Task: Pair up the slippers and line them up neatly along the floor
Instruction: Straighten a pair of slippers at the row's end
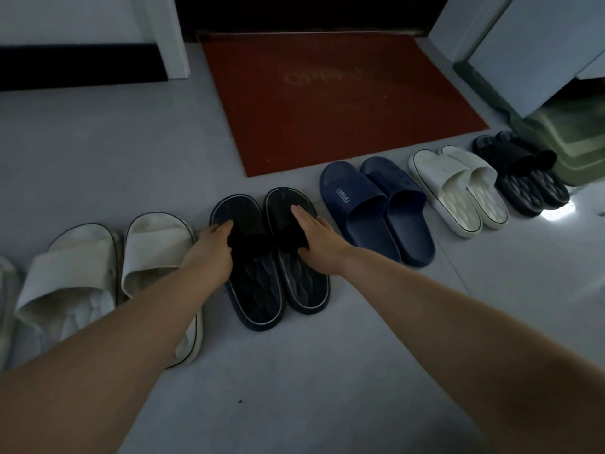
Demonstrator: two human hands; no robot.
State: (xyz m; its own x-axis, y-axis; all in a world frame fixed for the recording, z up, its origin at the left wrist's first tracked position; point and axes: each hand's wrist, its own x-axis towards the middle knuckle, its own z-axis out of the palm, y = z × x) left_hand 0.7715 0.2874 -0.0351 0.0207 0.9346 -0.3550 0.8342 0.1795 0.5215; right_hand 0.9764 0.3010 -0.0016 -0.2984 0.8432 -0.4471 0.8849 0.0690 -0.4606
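A row of slipper pairs runs across the grey floor. In the middle lies a black pair with a white rim (258, 299). My left hand (212, 247) grips the strap of the left black slipper. On the strap of the right black slipper (307, 290) my right hand (314, 234) rests flat with fingers extended. To the left lies a white pair (98, 267), partly under my left forearm. To the right come a navy blue pair (373, 204), a white pair (458, 188) and a dark pair (523, 178).
A red doormat (327, 103) lies just behind the row, before a dark doorway. A green bin (569, 142) under a white cabinet stands at the far right. Another pale slipper (5, 290) shows at the left edge. Open floor lies in front of the row.
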